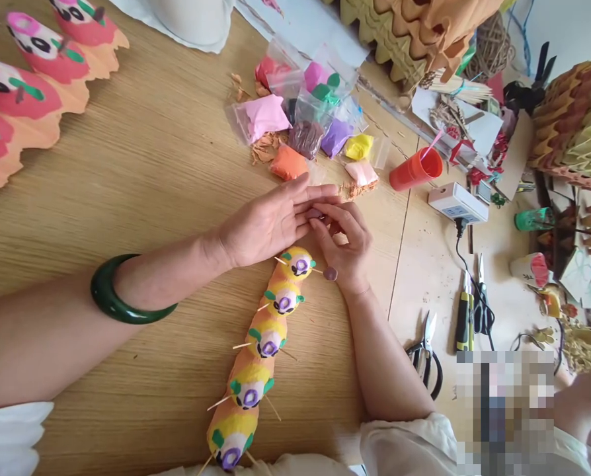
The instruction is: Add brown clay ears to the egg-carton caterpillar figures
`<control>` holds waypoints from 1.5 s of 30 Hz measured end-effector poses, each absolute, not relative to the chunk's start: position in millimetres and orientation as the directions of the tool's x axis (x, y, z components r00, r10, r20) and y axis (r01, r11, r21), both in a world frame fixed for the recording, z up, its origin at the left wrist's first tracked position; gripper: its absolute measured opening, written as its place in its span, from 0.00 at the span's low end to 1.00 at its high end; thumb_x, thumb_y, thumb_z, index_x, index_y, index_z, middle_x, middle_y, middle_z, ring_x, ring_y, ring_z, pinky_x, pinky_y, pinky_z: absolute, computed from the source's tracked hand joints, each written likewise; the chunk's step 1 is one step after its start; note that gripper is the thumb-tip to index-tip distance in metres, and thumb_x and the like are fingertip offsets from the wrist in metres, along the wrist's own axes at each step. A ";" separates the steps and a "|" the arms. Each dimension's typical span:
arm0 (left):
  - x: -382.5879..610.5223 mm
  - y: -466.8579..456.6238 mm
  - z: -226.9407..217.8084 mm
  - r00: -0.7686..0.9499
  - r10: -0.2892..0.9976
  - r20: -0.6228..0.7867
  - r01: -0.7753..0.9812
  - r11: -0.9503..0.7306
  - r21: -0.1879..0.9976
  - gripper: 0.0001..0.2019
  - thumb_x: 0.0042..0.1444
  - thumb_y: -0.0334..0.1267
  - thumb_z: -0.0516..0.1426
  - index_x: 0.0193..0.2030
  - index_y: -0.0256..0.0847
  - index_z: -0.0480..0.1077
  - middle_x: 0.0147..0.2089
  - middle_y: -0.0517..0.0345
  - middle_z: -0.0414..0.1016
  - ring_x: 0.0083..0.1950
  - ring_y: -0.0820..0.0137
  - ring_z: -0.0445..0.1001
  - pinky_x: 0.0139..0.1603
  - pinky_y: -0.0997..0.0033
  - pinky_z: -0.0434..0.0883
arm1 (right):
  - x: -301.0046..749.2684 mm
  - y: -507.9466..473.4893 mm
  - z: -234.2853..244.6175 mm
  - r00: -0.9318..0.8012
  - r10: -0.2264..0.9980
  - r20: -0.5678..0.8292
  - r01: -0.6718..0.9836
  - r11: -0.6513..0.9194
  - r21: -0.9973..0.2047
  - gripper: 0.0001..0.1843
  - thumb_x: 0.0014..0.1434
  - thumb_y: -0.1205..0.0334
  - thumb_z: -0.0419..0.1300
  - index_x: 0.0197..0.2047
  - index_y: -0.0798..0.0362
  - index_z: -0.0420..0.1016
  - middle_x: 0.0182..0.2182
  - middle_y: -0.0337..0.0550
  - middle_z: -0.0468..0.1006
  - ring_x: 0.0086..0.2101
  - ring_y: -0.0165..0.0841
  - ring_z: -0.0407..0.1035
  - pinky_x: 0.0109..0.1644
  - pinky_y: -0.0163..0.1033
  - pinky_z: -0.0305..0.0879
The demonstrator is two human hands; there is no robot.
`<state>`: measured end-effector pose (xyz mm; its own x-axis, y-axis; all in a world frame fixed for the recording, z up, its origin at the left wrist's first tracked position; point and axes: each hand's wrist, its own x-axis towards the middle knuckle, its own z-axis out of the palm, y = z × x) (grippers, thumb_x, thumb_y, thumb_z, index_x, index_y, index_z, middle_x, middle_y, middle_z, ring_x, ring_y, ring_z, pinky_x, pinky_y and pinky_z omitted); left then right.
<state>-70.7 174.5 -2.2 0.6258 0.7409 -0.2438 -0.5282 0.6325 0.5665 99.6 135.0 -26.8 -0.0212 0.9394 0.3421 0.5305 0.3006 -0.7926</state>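
Note:
My left hand [270, 225] is held palm up with its fingers stretched out. At those fingertips, my right hand [348, 241] pinches a small lump of mauve clay [314, 213], which touches the left fingers. Just below stands a row of yellow egg-carton cups [268, 325], made up as animal faces with green ears and purple ring snouts. Thin wooden sticks jut from their sides. On the stick at the top cup's right side sits a mauve clay ball [330, 273], close to my right wrist.
Bags of coloured clay [305, 135] lie beyond my hands. To their right are a red cup [417, 168] and a white power strip [458, 203]. Scissors [427, 350] lie by my right forearm. Red-and-orange carton pieces [32, 86] occupy the upper left. Another person's arm [586, 403] shows lower right.

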 end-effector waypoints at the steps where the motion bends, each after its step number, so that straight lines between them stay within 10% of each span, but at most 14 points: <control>1: -70.4 173.2 -4.4 0.607 0.766 -0.211 -0.529 0.588 0.611 0.14 0.64 0.44 0.64 0.51 0.38 0.81 0.60 0.49 0.81 0.62 0.68 0.77 0.61 0.74 0.74 | 99.5 134.1 -26.4 0.017 0.943 0.333 0.513 0.278 -0.813 0.08 0.67 0.56 0.65 0.48 0.46 0.82 0.39 0.42 0.79 0.36 0.32 0.72 0.41 0.42 0.75; 6: -71.6 170.8 -10.7 0.427 0.891 -0.156 -0.318 0.309 0.896 0.12 0.60 0.43 0.67 0.45 0.38 0.82 0.45 0.51 0.85 0.47 0.65 0.84 0.48 0.67 0.80 | 101.8 132.0 -23.9 0.088 0.956 0.281 0.441 0.216 -0.871 0.08 0.67 0.55 0.64 0.48 0.44 0.80 0.39 0.40 0.78 0.38 0.32 0.73 0.38 0.39 0.72; 15: -76.8 173.5 -8.6 0.467 0.869 -0.165 -0.104 0.239 0.965 0.10 0.61 0.42 0.66 0.34 0.38 0.79 0.24 0.59 0.76 0.22 0.74 0.72 0.24 0.75 0.70 | 97.0 126.4 -24.7 0.042 0.966 0.257 0.397 0.220 -0.891 0.08 0.68 0.52 0.65 0.46 0.45 0.78 0.35 0.38 0.79 0.32 0.29 0.74 0.37 0.39 0.74; 38: -70.8 176.0 -7.1 0.315 0.918 -0.241 -0.230 0.320 0.919 0.02 0.58 0.31 0.62 0.34 0.36 0.76 0.30 0.58 0.79 0.28 0.73 0.78 0.32 0.74 0.79 | 104.0 138.1 -30.3 0.303 0.951 0.067 0.138 0.026 -0.990 0.18 0.63 0.41 0.66 0.46 0.45 0.75 0.35 0.39 0.81 0.32 0.32 0.78 0.42 0.41 0.81; 45: -67.2 175.1 -8.8 0.325 0.908 -0.264 -0.357 0.377 0.855 0.09 0.58 0.24 0.57 0.40 0.32 0.79 0.39 0.51 0.84 0.40 0.66 0.85 0.50 0.61 0.84 | 104.6 136.7 -34.1 0.146 0.981 0.125 0.066 0.116 -0.991 0.14 0.65 0.45 0.66 0.47 0.44 0.77 0.36 0.38 0.82 0.32 0.31 0.78 0.40 0.41 0.82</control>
<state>-67.2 175.1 -8.8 0.3250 0.9080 -0.2644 -0.3569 0.3767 0.8548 104.6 136.7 -34.1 0.1459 0.9814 0.1250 0.0659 0.1164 -0.9910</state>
